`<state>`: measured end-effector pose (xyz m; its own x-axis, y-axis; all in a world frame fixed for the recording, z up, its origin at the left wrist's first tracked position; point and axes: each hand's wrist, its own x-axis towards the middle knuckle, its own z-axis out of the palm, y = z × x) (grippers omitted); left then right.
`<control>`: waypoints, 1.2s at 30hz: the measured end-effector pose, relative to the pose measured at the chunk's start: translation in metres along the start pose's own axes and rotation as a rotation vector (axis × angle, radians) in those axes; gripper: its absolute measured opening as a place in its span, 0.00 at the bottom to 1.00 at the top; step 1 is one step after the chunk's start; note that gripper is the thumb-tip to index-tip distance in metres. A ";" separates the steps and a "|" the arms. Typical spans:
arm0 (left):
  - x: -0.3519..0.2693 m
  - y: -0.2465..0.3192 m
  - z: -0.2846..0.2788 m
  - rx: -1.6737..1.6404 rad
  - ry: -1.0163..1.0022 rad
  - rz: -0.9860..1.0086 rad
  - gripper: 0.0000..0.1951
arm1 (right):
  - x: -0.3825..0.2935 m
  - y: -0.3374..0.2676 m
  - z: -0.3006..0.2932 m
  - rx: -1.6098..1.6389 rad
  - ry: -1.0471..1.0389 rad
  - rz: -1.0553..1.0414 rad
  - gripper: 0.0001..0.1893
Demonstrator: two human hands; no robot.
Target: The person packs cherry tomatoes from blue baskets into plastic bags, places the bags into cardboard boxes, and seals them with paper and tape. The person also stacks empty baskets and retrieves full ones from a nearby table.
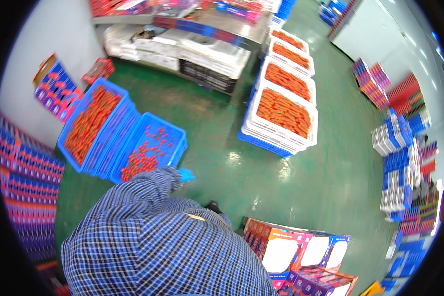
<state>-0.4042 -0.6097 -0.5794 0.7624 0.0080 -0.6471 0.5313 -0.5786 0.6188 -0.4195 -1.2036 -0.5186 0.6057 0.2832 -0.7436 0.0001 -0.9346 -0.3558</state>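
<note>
My left hand (pixel 186 175), in a blue glove, shows past the checked sleeve cuff, above the green floor. Its fingers are too small and blurred to read. Close by on the left is a blue plastic crate (pixel 177 135) with loose small red tomatoes (pixel 142 161) gathered towards its near side. Beside that crate rises a stack of blue crates (pixel 109 148), the top one filled with red tomatoes (pixel 92 122). My sleeve covers the near edge of the lower crate. My right hand is out of view.
White crates (pixel 249 124) full of red tomatoes stand in a row, on blue ones. A metal table (pixel 225 26) holds packaging above a shelf of white trays. Printed cartons (pixel 281 244) stand at the near right. More cartons (pixel 29 185) line the left wall and the far right.
</note>
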 end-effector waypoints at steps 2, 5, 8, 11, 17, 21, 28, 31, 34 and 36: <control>0.016 -0.045 -0.006 -0.004 -0.131 -0.162 0.19 | 0.053 -0.005 -0.064 -0.119 0.085 -0.143 0.16; 0.013 -0.089 -0.044 -0.172 -0.058 -0.551 0.16 | 0.153 -0.035 -0.170 0.008 0.270 -0.109 0.17; 0.034 -0.089 -0.099 -0.206 0.008 -0.659 0.18 | 0.262 -0.084 -0.265 0.070 0.394 -0.124 0.19; 0.117 -0.051 -0.150 -0.169 -0.001 -0.637 0.20 | 0.341 -0.122 -0.324 0.036 0.410 -0.133 0.19; 0.397 0.130 -0.244 0.051 -0.004 -0.149 0.24 | 0.411 -0.119 -0.413 -0.176 -0.032 0.115 0.22; 0.537 0.251 -0.305 -0.454 0.235 -0.107 0.26 | 0.480 -0.097 -0.500 -0.152 0.058 0.368 0.22; 0.699 0.241 -0.311 -0.365 0.577 -0.315 0.54 | 0.712 -0.086 -0.649 -0.058 0.617 0.319 0.43; 0.736 0.213 -0.298 -0.586 0.418 -0.402 0.54 | 0.820 -0.090 -0.712 0.063 0.756 0.345 0.46; 0.750 0.203 -0.283 -0.821 0.313 -0.363 0.39 | 0.885 -0.094 -0.739 0.450 0.525 0.263 0.33; 0.753 0.201 -0.274 -1.111 0.451 -0.298 0.33 | 0.897 -0.093 -0.737 0.381 0.641 0.288 0.26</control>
<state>0.3780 -0.4960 -0.8207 0.5002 0.4284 -0.7525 0.5638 0.4984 0.6585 0.7106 -1.0214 -0.7352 0.8801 -0.2454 -0.4064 -0.4277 -0.7815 -0.4543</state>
